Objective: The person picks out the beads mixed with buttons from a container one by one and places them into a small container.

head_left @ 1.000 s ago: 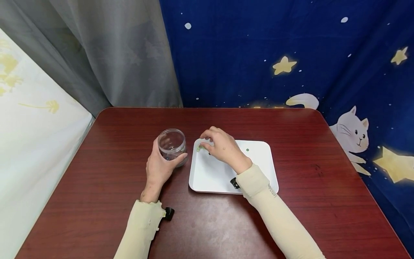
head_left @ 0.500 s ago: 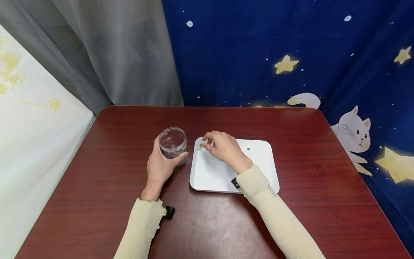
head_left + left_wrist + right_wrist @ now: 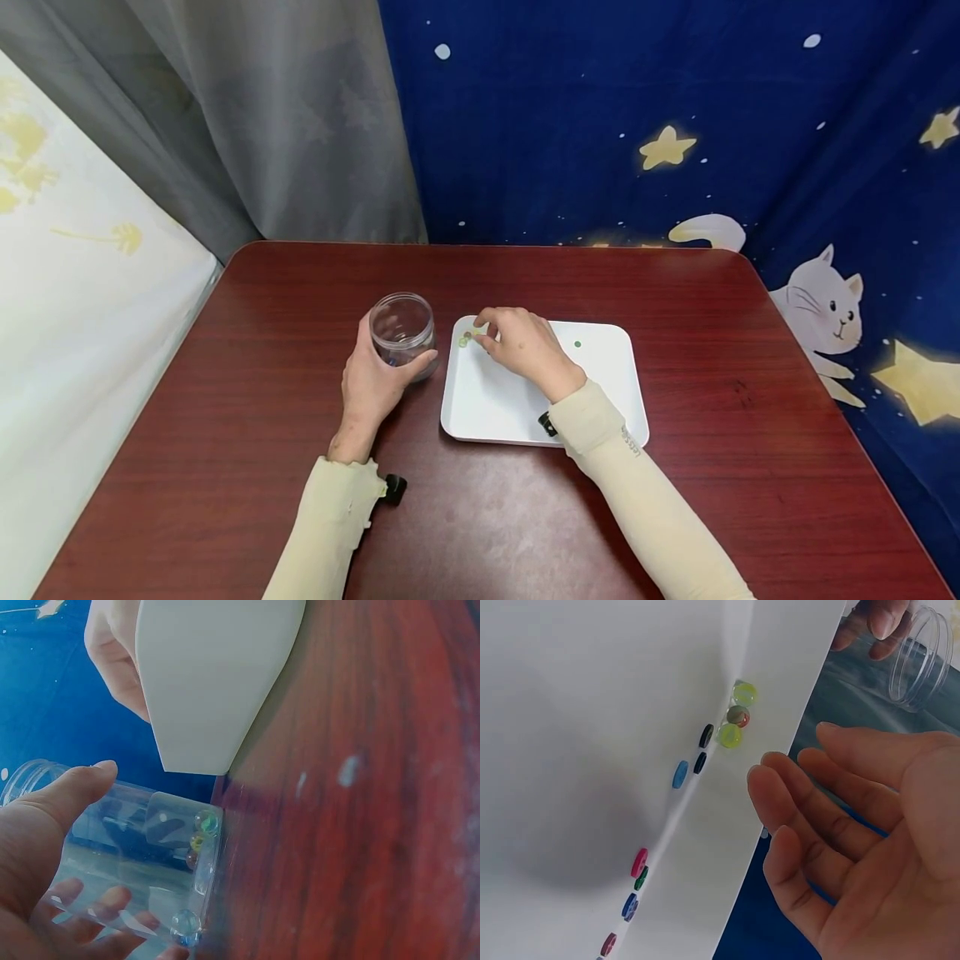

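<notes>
My left hand (image 3: 375, 383) grips a clear plastic jar (image 3: 402, 329) standing upright on the table, its mouth uncovered. Several glass marbles (image 3: 207, 822) lie at the jar's bottom in the left wrist view. Over the far left part of the white tray (image 3: 487, 408) hovers my right hand (image 3: 525, 346), its fingers loosely bent with nothing between them. Close to those fingertips, two yellow-green marbles (image 3: 731, 736) and a red-and-green marble (image 3: 739, 716) sit together in the tray corner. Along the far wall of the tray lie several coloured buttons, among them a blue button (image 3: 680, 774) and a pink button (image 3: 640, 862).
The dark red wooden table (image 3: 225, 417) reaches around jar and tray. A green button (image 3: 577, 344) shows in the tray, right of my right hand. Behind the table hang a grey curtain (image 3: 300, 125) and a blue curtain (image 3: 540, 125) printed with stars.
My right hand has drawn slightly right and back from the tray corner, so more of the marbles shows. My left hand keeps its grip on the jar. The head view has shifted a little.
</notes>
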A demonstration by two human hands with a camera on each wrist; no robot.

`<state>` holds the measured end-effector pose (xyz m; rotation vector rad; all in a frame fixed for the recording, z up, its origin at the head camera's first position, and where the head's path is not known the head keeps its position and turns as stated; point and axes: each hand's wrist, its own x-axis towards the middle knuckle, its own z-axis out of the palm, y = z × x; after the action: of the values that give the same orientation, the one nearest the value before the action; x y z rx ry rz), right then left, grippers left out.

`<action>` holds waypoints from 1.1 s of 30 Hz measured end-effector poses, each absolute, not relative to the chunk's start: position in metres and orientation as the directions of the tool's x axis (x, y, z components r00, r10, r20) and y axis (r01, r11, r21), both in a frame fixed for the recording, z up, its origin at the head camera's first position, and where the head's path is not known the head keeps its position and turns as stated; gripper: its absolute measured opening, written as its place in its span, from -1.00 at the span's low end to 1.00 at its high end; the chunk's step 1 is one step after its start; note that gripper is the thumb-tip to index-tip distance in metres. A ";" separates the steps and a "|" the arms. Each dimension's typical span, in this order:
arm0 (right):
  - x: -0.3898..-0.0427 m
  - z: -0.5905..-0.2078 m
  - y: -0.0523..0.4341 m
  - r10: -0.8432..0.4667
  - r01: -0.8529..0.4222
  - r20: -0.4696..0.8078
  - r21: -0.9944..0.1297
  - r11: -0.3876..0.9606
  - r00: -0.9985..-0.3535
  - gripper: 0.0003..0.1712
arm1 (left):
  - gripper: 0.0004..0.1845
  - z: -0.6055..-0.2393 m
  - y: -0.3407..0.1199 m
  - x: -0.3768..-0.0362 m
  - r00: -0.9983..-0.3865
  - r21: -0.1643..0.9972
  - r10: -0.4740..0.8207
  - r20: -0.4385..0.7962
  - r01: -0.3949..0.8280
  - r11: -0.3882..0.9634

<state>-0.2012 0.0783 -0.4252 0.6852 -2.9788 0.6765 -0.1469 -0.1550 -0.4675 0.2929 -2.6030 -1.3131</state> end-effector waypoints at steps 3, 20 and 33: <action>-0.201 -0.426 0.078 -0.409 -0.409 0.093 -0.406 0.817 -0.908 -0.74 | 0.17 -0.467 -0.155 -0.147 -0.958 0.807 -0.270 0.096 -0.084 0.584; -0.207 -0.430 0.077 -0.422 -0.405 0.048 -0.397 0.824 -0.905 -0.71 | 0.16 -0.469 -0.156 -0.148 -0.959 0.809 -0.266 0.097 -0.080 0.583; -0.206 -0.433 0.076 -0.416 -0.392 0.029 -0.394 0.831 -0.909 -0.66 | 0.14 -0.469 -0.156 -0.149 -0.959 0.803 -0.261 0.110 -0.069 0.591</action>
<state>-0.2063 0.0760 -0.4332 0.6761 -3.0617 0.6393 -0.1489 -0.1562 -0.4694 0.2739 -2.6039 -1.3008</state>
